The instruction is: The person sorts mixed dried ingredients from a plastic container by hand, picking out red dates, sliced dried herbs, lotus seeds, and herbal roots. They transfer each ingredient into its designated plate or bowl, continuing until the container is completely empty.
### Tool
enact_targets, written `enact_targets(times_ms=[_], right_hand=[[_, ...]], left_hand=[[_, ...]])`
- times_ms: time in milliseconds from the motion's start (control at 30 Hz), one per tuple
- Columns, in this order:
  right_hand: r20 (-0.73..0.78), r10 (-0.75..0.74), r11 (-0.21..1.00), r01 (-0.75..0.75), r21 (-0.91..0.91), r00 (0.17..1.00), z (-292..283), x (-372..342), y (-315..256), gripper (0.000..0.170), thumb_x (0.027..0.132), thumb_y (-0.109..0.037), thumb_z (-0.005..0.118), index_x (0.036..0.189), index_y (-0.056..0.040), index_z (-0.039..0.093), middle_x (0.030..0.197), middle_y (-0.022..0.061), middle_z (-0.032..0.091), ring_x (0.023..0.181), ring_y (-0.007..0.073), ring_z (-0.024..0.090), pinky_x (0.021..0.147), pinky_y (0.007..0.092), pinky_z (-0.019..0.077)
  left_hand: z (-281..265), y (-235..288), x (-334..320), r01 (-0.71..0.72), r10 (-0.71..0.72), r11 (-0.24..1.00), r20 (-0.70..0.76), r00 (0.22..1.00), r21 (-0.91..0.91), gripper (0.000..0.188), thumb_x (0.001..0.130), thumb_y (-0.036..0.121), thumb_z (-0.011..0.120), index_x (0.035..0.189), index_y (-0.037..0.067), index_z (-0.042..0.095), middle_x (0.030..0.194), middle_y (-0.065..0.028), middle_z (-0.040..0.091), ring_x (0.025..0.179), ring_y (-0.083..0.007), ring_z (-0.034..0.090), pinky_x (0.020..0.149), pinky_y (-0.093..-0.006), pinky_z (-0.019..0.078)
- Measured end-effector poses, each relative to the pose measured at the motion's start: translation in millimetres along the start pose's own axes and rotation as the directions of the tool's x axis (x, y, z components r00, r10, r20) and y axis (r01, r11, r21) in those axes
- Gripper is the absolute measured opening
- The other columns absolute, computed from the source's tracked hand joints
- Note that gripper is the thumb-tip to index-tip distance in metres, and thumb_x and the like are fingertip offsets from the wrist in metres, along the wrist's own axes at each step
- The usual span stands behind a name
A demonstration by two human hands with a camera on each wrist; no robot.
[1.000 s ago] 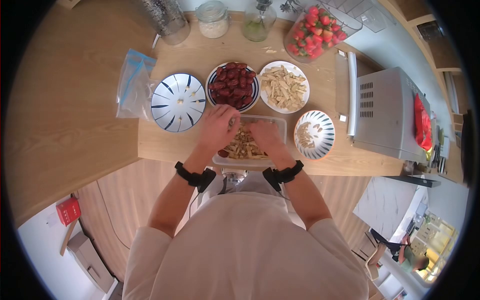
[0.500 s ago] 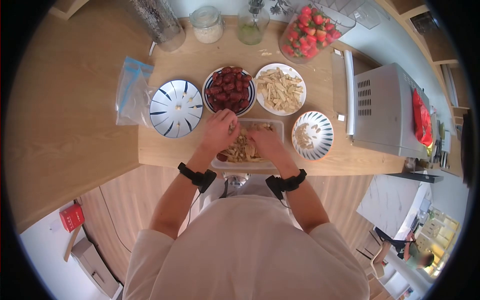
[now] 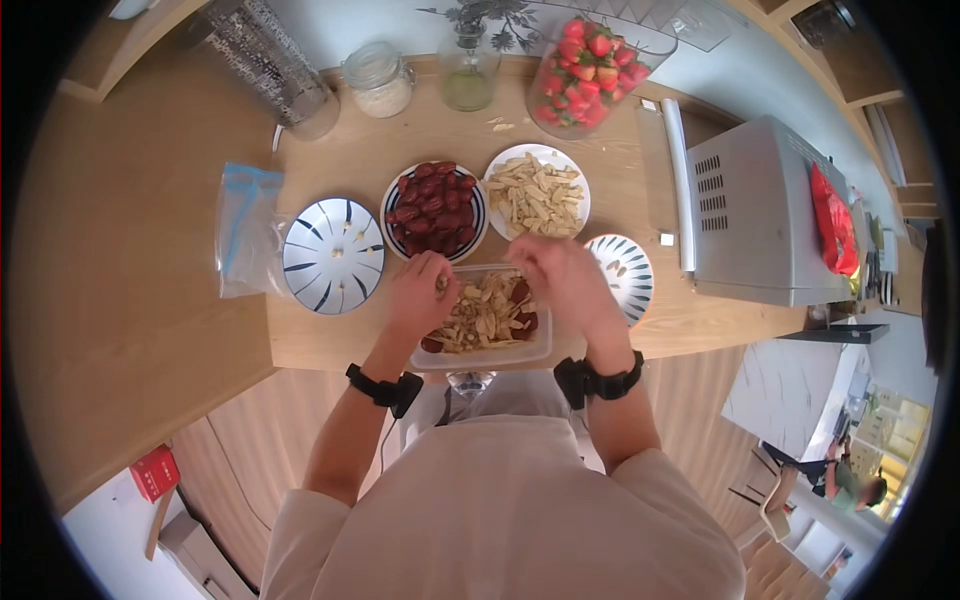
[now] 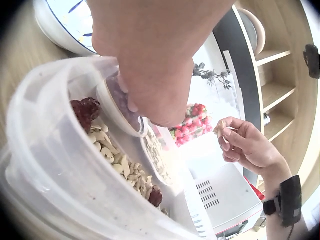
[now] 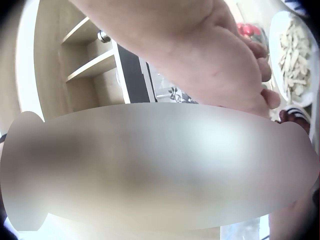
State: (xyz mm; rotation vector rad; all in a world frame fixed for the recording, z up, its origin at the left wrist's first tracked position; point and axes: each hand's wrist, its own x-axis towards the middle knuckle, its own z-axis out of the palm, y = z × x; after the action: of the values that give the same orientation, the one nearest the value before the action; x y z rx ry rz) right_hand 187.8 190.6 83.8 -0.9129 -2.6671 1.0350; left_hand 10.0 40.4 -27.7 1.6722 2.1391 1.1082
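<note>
A clear plastic container (image 3: 537,352) holds pale dried slices (image 3: 488,310) and a few red dates (image 3: 527,322). My left hand (image 3: 420,298) is at its left rim, fingers bent inward over the edge; I cannot tell whether they hold anything. My right hand (image 3: 565,278) is raised over the container's right side. In the left wrist view, that right hand (image 4: 250,145) pinches a small pale dried slice (image 4: 219,129) between thumb and fingers. Just beyond the container stand a bowl of red dates (image 3: 432,210) and a white plate of pale dried strips (image 3: 540,192).
At left are a striped plate (image 3: 322,278) with small bits and a zip bag (image 3: 245,240). A striped bowl (image 3: 632,280) is partly behind my right hand. Strawberries (image 3: 585,85), a glass jar (image 3: 378,85) and a vase (image 3: 468,88) line the back. A grey appliance (image 3: 750,215) stands right.
My right hand has lifted out of the container and moved up to the right, uncovering dates there. The left hand stays at the left rim. The head view has shifted.
</note>
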Motion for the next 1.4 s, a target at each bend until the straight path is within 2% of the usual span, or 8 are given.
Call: enact_targets(times_ms=[100, 267, 833, 1033, 1100, 1233, 1300, 1400], right_hand=[[-0.159, -0.03, 0.996, 0.016, -0.089, 0.987, 5, 26, 43, 0.013, 0.092, -0.017, 0.061, 0.102, -0.0095, 0.064, 0.088, 0.0163, 0.069, 0.084, 0.0371, 0.067, 0.072, 0.0484, 0.0524], [-0.147, 0.026, 0.965, -0.063, -0.254, 0.989, 11, 62, 98, 0.012, 0.091, -0.017, 0.063, 0.101, -0.0111, 0.064, 0.088, 0.0157, 0.07, 0.083, 0.0374, 0.067, 0.071, 0.0483, 0.0524], [-0.215, 0.063, 0.983, -0.097, -0.155, 0.975, 18, 57, 105, 0.014, 0.091, -0.02, 0.064, 0.103, -0.0141, 0.065, 0.091, 0.0149, 0.071, 0.086, 0.0355, 0.068, 0.074, 0.048, 0.0539], [-0.2, 0.149, 0.953, -0.194, -0.231, 0.968, 23, 61, 107, 0.023, 0.09, -0.019, 0.066, 0.113, -0.0153, 0.065, 0.096, 0.0134, 0.072, 0.09, 0.0382, 0.067, 0.076, 0.0487, 0.054], [-0.213, 0.15, 0.968, -0.187, -0.167, 0.966, 21, 58, 109, 0.027, 0.089, -0.019, 0.067, 0.115, -0.0141, 0.064, 0.099, 0.0145, 0.071, 0.091, 0.039, 0.067, 0.077, 0.0491, 0.0539], [-0.249, 0.184, 0.963, -0.225, -0.148, 0.951, 17, 34, 106, 0.025, 0.089, -0.018, 0.067, 0.113, -0.012, 0.063, 0.099, 0.015, 0.07, 0.092, 0.0383, 0.067, 0.077, 0.0491, 0.0537], [-0.233, 0.3, 0.936, -0.332, -0.114, 0.925, 22, 19, 108, 0.021, 0.089, -0.015, 0.066, 0.108, -0.0102, 0.063, 0.094, 0.0138, 0.07, 0.089, 0.0362, 0.067, 0.074, 0.0468, 0.0535], [-0.291, 0.26, 0.957, -0.286, -0.048, 0.921, 22, -5, 96, 0.017, 0.089, -0.013, 0.065, 0.105, -0.009, 0.063, 0.091, 0.0127, 0.069, 0.084, 0.0343, 0.067, 0.07, 0.0444, 0.0528]], left_hand=[[0, -1, 0, 0.014, -0.014, 1.0, 0.008, 1.0, -0.019, 0.018, 0.075, 0.006, 0.068, 0.086, 0.009, 0.054, 0.084, -0.0075, 0.059, 0.081, -0.0324, 0.06, 0.07, -0.0421, 0.0482], [-2, 0, 2, 0.002, -0.001, 1.0, 0.026, 1.0, -0.02, 0.018, 0.075, 0.002, 0.067, 0.087, 0.008, 0.054, 0.085, -0.0083, 0.06, 0.08, -0.0331, 0.059, 0.068, -0.0413, 0.0473], [-3, 1, 2, -0.003, 0.003, 1.0, 0.021, 1.0, -0.028, 0.019, 0.074, 0.0, 0.067, 0.086, 0.006, 0.054, 0.083, -0.0085, 0.058, 0.079, -0.0325, 0.059, 0.066, -0.0406, 0.0468], [-2, 0, 1, -0.003, 0.003, 1.0, 0.033, 0.999, -0.017, 0.019, 0.074, 0.0, 0.067, 0.086, 0.007, 0.053, 0.083, -0.0082, 0.059, 0.078, -0.0325, 0.059, 0.066, -0.0417, 0.0467], [-3, 1, 3, -0.011, 0.011, 1.0, 0.024, 1.0, -0.011, 0.019, 0.074, 0.001, 0.067, 0.086, 0.007, 0.053, 0.083, -0.0081, 0.059, 0.078, -0.0327, 0.059, 0.066, -0.0421, 0.0465], [-2, 1, 2, -0.009, 0.009, 1.0, 0.009, 1.0, -0.019, 0.018, 0.075, 0.002, 0.067, 0.086, 0.007, 0.053, 0.083, -0.0081, 0.059, 0.078, -0.0331, 0.059, 0.066, -0.0426, 0.046], [-2, 1, 1, 0.005, -0.005, 1.0, 0.016, 1.0, -0.014, 0.018, 0.075, 0.004, 0.067, 0.086, 0.008, 0.053, 0.082, -0.0078, 0.058, 0.079, -0.0332, 0.059, 0.068, -0.0432, 0.0468], [-3, 1, 1, 0.012, -0.012, 1.0, 0.022, 1.0, -0.01, 0.018, 0.075, 0.004, 0.067, 0.085, 0.008, 0.053, 0.082, -0.0078, 0.058, 0.079, -0.0331, 0.059, 0.068, -0.0434, 0.047]])
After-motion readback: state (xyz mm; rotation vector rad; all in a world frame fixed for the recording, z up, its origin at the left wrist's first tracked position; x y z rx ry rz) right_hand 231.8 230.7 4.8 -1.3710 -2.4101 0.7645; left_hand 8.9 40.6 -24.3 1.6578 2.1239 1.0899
